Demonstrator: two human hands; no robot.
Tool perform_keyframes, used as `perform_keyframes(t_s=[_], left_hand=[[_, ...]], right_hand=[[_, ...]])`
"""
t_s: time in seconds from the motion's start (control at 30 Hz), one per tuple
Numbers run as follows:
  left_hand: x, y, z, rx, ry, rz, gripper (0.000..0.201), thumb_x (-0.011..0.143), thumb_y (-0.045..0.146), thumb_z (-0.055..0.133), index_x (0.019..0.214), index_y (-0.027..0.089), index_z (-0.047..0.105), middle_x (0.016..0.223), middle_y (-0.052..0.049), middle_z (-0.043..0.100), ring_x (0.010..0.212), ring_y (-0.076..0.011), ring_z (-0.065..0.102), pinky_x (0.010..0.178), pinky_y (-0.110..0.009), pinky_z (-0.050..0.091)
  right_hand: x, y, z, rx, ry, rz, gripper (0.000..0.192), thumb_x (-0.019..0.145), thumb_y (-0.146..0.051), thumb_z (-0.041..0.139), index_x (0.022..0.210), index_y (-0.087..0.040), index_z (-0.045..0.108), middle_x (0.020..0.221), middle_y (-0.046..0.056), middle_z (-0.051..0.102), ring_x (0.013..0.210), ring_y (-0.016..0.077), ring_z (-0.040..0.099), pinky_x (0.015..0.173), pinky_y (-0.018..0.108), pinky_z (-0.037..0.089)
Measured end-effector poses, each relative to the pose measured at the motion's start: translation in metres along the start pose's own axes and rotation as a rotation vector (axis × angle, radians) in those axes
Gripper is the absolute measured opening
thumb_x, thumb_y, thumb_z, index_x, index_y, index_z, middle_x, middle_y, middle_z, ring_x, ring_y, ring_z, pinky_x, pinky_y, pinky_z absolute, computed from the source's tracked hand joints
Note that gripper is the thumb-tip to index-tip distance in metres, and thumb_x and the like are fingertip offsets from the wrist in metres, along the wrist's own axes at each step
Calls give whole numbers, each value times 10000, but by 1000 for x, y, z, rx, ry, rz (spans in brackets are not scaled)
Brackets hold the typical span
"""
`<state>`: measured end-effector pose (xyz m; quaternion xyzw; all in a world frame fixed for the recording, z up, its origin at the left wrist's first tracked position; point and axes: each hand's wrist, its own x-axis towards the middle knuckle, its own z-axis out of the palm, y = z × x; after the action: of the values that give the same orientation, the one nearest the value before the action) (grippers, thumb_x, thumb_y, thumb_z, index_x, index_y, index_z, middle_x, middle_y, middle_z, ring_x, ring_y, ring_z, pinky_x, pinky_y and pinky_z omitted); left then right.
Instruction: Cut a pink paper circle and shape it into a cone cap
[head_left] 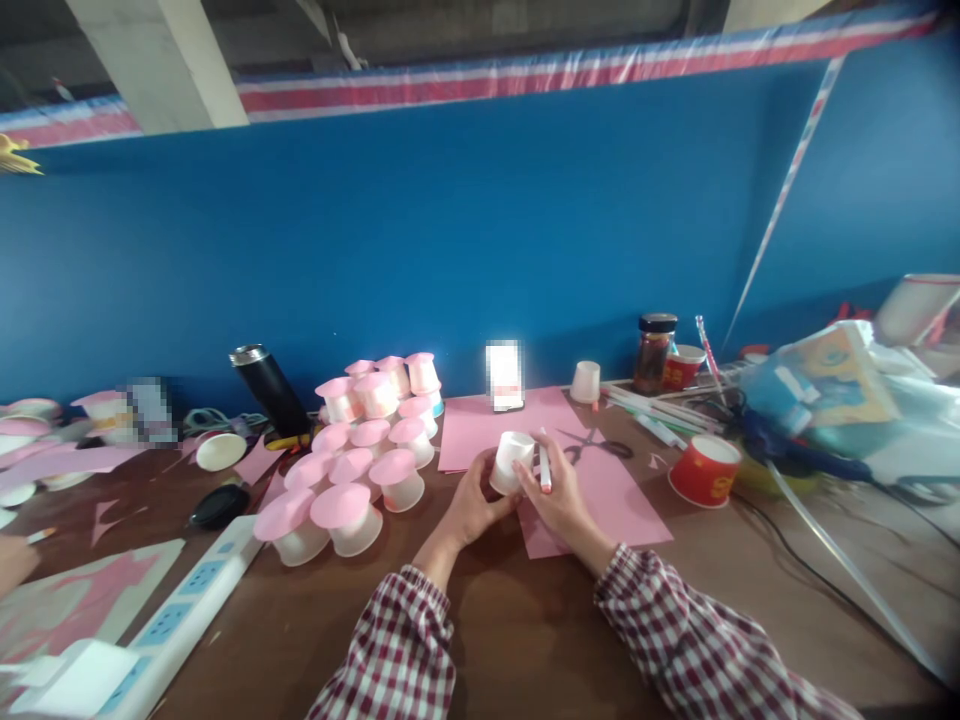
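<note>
My left hand [471,505] and my right hand [559,495] both grip a small white paper cup [512,460], tilted on its side above the wooden table [510,620]. Between the fingers of my right hand also sticks a white marker pen with a red tip [544,465], pointing up. Under my hands lie pink paper sheets [607,490]. Black-handled scissors [596,445] rest on the pink paper just behind my right hand.
Several white cups with pink paper tops [360,450] cluster at the left. A black flask [268,390], a white power strip [187,610], a red paper cup [705,470], a jar [654,352], an upside-down white cup [586,382] and a heap of bags and cables [825,400] surround the work spot.
</note>
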<state>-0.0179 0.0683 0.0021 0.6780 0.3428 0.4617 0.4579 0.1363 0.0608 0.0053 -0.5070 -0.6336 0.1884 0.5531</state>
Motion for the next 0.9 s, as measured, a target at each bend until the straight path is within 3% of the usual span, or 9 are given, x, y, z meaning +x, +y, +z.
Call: perform_keyframes(t_s=[0.23,0.57,0.77,0.9], left_hand=[[0,-1,0,-69,-27,-50,549,721,303,683,1204,160,466,1196,-130,561,1070,-245,545,908,-380,438],[-1,0,3,-160,86,-63,599,661,265,733,1195,185,474,1191,-114,571,1068,-248,549,913,-387,432],[-1,3,2,-402,254,-157,543,684,262,716,1174,181,495,1184,-117,582,1085,-245,550,952,-411,406],[0,11,0,-607,238,-189,460,720,263,671,1146,169,524,1158,-119,599,1046,-248,576,929,-424,421]], right_hand=[[0,0,-1,8,-12,-25,439,804,-378,565,1191,-185,489,1066,97,615,931,225,601,801,356,501],[-2,1,-2,35,-31,-45,521,811,-408,573,1261,-191,425,1209,123,543,1019,232,564,836,375,499],[-3,-3,-2,44,7,-57,435,850,-367,524,1235,-184,437,1124,117,566,911,202,588,797,368,506],[-4,-5,0,20,-7,-78,401,858,-333,515,1223,-184,439,1032,95,591,904,202,583,803,370,498]])
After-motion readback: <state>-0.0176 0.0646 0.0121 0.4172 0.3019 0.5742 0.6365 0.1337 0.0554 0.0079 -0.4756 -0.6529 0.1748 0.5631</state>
